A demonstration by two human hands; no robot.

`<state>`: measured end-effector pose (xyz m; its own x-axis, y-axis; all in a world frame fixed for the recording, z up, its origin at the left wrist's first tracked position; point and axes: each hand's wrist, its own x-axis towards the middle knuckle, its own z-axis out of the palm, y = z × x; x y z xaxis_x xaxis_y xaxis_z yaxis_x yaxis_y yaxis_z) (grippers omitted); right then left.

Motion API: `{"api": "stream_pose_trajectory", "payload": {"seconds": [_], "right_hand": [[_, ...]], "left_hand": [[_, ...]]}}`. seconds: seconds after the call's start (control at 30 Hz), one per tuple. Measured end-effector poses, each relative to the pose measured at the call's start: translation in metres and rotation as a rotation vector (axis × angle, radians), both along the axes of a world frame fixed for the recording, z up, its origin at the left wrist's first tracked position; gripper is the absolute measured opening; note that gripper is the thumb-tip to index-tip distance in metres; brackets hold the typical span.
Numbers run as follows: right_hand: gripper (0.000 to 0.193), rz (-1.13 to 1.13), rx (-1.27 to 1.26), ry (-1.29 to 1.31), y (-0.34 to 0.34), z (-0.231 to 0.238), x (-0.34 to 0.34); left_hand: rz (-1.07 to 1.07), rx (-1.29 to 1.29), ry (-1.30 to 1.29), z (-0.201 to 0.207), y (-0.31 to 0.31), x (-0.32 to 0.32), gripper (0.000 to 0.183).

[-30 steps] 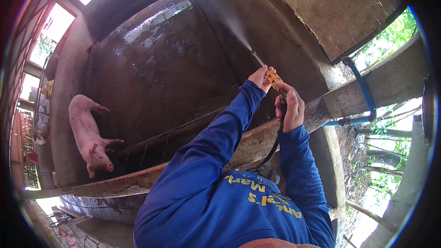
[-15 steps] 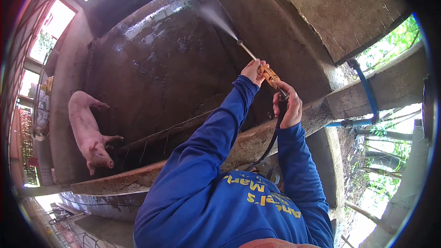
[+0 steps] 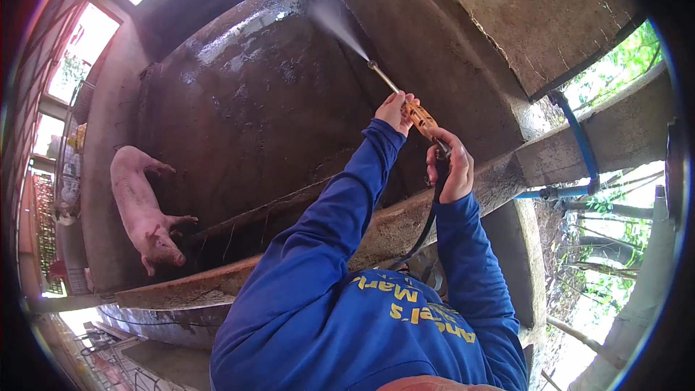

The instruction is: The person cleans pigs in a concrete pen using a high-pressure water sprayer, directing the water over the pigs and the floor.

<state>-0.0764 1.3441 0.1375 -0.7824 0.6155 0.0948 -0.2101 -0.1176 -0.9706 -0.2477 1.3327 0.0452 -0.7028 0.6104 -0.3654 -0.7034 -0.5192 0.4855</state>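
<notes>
A spray gun (image 3: 420, 117) with an orange body and a long metal tip stretches over the pen, throwing a white fan of water (image 3: 339, 27) toward the far wall's foot. My left hand (image 3: 394, 111) is wrapped round its front part, just behind the metal tube. Farther back, my right hand (image 3: 454, 166) grips the rear end, where a black hose (image 3: 422, 235) joins and drops toward my body. At the left side of the pen stands a pink pig (image 3: 142, 206), well away from both hands.
A low concrete wall (image 3: 384, 235) runs between me and the wet pen floor (image 3: 253, 116). Blue pipe (image 3: 579, 137) is fixed by a concrete beam at right. A rough slab (image 3: 536, 14) hangs at upper right, and barred openings (image 3: 83, 40) line the left.
The spray gun's tip and the water jet have shifted slightly left, with both hands still on the gun. The pig appears a little lower and farther right in view.
</notes>
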Motion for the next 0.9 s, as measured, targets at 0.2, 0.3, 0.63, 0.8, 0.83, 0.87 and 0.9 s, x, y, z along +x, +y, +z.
{"api": "stream_pose_trajectory", "payload": {"seconds": [0.2,0.3,0.63,0.8,0.83,0.87,0.9], "right_hand": [[0.059,0.045,0.036,0.003,-0.006,0.001,-0.008],[0.06,0.054,0.048,0.017,-0.008,0.0,-0.009],[0.055,0.043,0.085,0.009,-0.019,0.008,-0.006],[0.053,-0.004,0.074,-0.042,-0.012,0.009,-0.001],[0.053,-0.008,0.072,-0.028,-0.01,0.007,0.0],[0.053,-0.01,0.069,-0.011,-0.01,0.006,0.0],[0.053,-0.012,0.07,-0.012,-0.009,0.006,-0.001]], "left_hand": [[0.014,0.028,0.024,0.009,-0.012,-0.011,0.009],[0.003,0.011,0.046,0.014,-0.016,-0.014,0.009],[-0.083,0.081,-0.017,0.0,-0.013,-0.012,0.008],[-0.069,0.045,-0.087,0.001,0.002,-0.001,0.007],[-0.074,0.047,-0.09,0.004,0.003,0.0,0.007],[-0.074,0.039,-0.075,0.004,0.004,-0.001,0.008],[-0.075,0.03,-0.06,0.005,0.004,-0.002,0.008]]}}
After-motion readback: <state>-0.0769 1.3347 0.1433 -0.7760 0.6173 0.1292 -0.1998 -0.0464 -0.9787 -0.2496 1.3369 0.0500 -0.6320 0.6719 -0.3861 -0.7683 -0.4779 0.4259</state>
